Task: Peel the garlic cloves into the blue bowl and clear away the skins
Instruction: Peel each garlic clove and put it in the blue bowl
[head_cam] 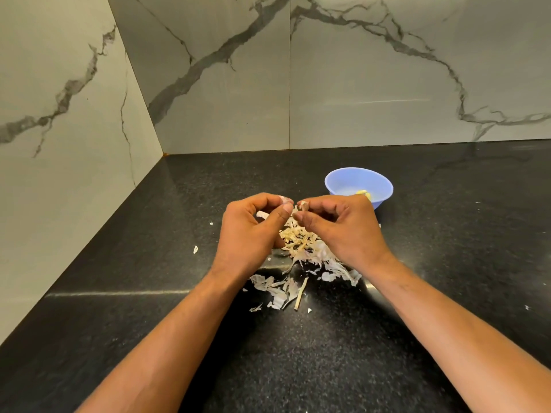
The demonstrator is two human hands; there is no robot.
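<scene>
Pinching a garlic clove [303, 205] between both sets of fingers, we had it held just above the skin pile [304, 248], near the blue bowl [343, 181]. Left hand [250, 231] and right hand [343, 231] were curled, fingertips meeting at the clove. We judged it light, firm and small, the skin papery and brittle, best nipped at a tip and torn back. Clove looked pale with a pinkish skin, mostly hidden by fingers. One yellowish peeled clove [363, 193] sat in the bowl. White flakes and a dry stalk [300, 295] littered the black counter [447, 263].
</scene>
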